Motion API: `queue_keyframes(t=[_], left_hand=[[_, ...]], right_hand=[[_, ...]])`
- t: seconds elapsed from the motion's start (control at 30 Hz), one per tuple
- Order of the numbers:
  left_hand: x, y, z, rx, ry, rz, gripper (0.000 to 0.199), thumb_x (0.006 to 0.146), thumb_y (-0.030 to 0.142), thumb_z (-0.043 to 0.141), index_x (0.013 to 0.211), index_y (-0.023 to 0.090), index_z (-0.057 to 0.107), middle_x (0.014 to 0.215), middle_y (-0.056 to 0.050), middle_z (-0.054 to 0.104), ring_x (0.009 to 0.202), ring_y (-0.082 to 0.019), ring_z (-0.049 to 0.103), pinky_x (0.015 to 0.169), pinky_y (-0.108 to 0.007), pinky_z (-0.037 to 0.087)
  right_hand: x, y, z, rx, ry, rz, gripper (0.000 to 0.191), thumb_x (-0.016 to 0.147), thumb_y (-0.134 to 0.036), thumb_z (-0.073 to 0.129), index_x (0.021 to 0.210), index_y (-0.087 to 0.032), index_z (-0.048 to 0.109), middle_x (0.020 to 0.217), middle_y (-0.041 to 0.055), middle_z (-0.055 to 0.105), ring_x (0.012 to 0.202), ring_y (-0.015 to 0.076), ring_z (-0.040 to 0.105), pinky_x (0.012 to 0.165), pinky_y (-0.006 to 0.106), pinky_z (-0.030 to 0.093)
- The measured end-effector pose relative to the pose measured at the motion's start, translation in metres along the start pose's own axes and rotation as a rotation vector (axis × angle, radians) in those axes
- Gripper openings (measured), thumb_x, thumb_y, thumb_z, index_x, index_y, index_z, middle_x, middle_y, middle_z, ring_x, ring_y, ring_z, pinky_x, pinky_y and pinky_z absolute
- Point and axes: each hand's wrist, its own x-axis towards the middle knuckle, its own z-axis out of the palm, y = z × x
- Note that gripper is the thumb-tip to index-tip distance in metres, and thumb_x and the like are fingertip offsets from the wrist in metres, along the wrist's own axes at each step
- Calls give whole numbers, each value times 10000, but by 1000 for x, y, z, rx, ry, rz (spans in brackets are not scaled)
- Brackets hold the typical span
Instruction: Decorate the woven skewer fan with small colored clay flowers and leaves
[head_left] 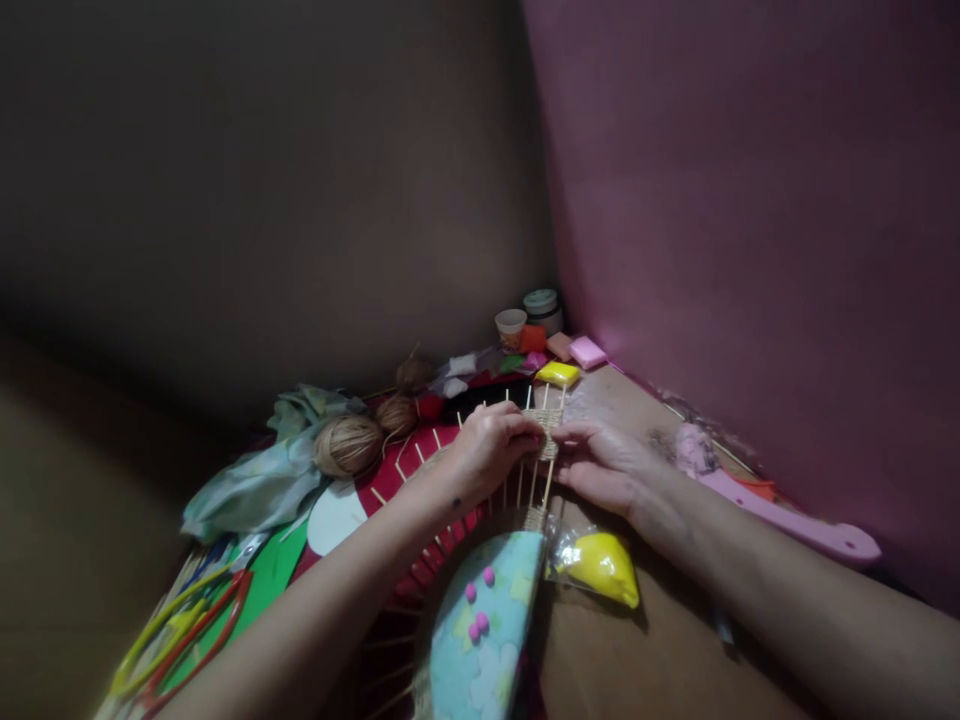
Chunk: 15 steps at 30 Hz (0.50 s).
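A fan-like frame of thin pale sticks has a woven twine band near its upper right end. My left hand is closed on the band's left side, its fingers bent over the sticks. At the right edge of the band, my right hand pinches at the twine or stick; the fingertips are partly hidden. Below my hands lies a blue-green patterned half-round panel with several small pink balls on it, joined to the stick frame along its curved side.
Balls of brown twine sit at the left beside crumpled patterned cloth. Yellow clay in a plastic bag lies near my right forearm. A paper cup and jar stand behind. Pink strip at right; red-handled scissors lower left.
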Motion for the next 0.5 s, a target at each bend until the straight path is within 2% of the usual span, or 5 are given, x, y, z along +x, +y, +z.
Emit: queue_keyframes(t=[0.23,0.5], left_hand=[[-1,1,0,37,35,7,148,775,149,638,719,247,734,721,-24,627,673,-162,529,673,-264,371],[1,-5,-1,46,13,-2,43,754,151,683,741,192,691,708,-3,648,662,-137,576,630,-231,395]], right_hand=[[2,1,-1,11,18,-3,235,688,33,424,757,-142,564,647,41,583,675,160,561,711,327,502],[2,1,-2,13,28,-10,236,654,35,454,761,-145,564,648,31,572,687,160,563,717,326,497]])
